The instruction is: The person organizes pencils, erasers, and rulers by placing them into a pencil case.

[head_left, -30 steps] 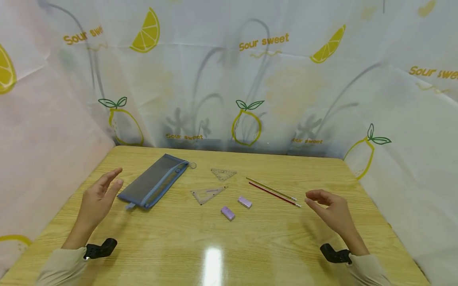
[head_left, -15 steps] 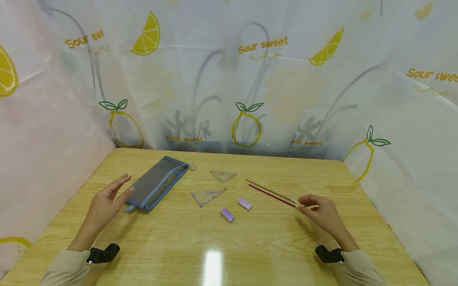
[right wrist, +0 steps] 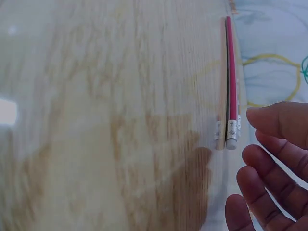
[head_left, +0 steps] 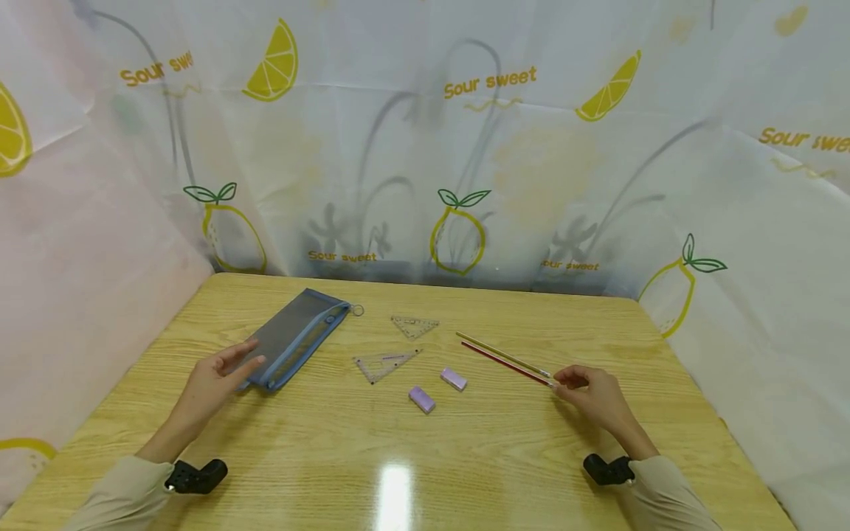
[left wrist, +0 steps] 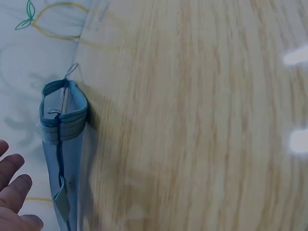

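A grey-blue mesh pencil case (head_left: pixel 287 330) with a blue zipper lies at the left of the head view. My left hand (head_left: pixel 211 382) hovers by its near left end, fingers loosely bent and apart from the case in the left wrist view. At the right, a yellow pencil (head_left: pixel 502 354) and a red pencil (head_left: pixel 503 361) lie side by side. My right hand (head_left: pixel 594 398) is at their eraser ends. In the right wrist view a gap shows between its thumb and fingers and the red pencil's white eraser (right wrist: pixel 231 143). Neither hand holds anything.
Two clear set squares, one farther back (head_left: pixel 415 326) and one nearer (head_left: pixel 387 363), lie mid-table. Near them are two purple-wrapped erasers, the right one (head_left: pixel 454 379) and the left one (head_left: pixel 421 399). A lemon-print curtain (head_left: pixel 398 147) borders the wooden table (head_left: pixel 319 457).
My left hand has moved right and slightly down, toward the pencil case. My right hand has moved left to the pencils' eraser ends. The objects lie as before.
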Tool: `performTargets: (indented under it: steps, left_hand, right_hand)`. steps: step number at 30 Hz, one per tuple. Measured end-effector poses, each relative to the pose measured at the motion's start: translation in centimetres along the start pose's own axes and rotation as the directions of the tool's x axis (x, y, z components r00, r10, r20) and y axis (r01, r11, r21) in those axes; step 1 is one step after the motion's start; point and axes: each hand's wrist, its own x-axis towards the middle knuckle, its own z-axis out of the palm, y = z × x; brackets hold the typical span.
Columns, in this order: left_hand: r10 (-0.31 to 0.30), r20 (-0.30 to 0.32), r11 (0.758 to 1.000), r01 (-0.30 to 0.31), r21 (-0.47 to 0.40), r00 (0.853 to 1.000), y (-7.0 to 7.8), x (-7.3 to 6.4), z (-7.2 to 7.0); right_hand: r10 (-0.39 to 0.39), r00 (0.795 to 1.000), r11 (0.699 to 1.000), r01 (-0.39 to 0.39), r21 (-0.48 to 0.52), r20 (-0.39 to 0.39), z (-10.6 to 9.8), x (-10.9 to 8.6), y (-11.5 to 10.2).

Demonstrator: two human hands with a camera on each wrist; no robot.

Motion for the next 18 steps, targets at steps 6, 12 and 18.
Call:
performTargets:
  steps: [6,12,18]
  left_hand:
    - [-0.06,-0.012,0.998,0.06,-0.013,0.998,-0.1,0.0,1.0]
    - [-0.106,-0.043,0.994,0.107,0.03,0.993,-0.3,0.3,1.9]
    - [-0.171,-0.057,0.982,0.175,0.076,0.984,-0.2,0.2,2.3]
  right_hand:
    - [0.024,0.999,1.0,-0.024,0.008,0.021,0.1,0.2,0.3]
    - [0.03,0.999,1.0,-0.03,0.007,0.019,0.3,0.3,0.5]
    - [0.012,1.0,1.0,-0.012,-0.003,0.002,0.6,0.4,0.6]
